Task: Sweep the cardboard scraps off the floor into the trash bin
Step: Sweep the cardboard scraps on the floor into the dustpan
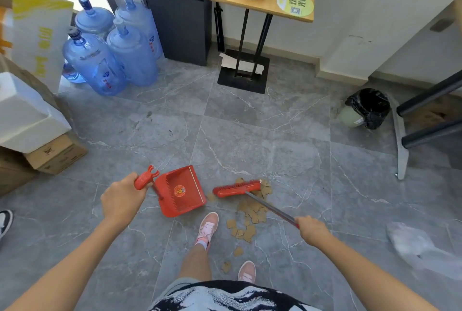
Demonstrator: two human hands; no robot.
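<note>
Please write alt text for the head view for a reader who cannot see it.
Left hand holds a red dustpan and right hand a red broom among cardboard scraps on a grey floor. A black-lined bin stands far right.

Both arms outstretched — left hand [122, 198] and right hand [313, 232] fisted.

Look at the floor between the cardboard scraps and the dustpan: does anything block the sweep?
Nothing visible does. The broom head sits at the far end of the cardboard scraps, and only bare tile separates them from the dustpan. A pink shoe stands just nearer, beside that path.
</note>
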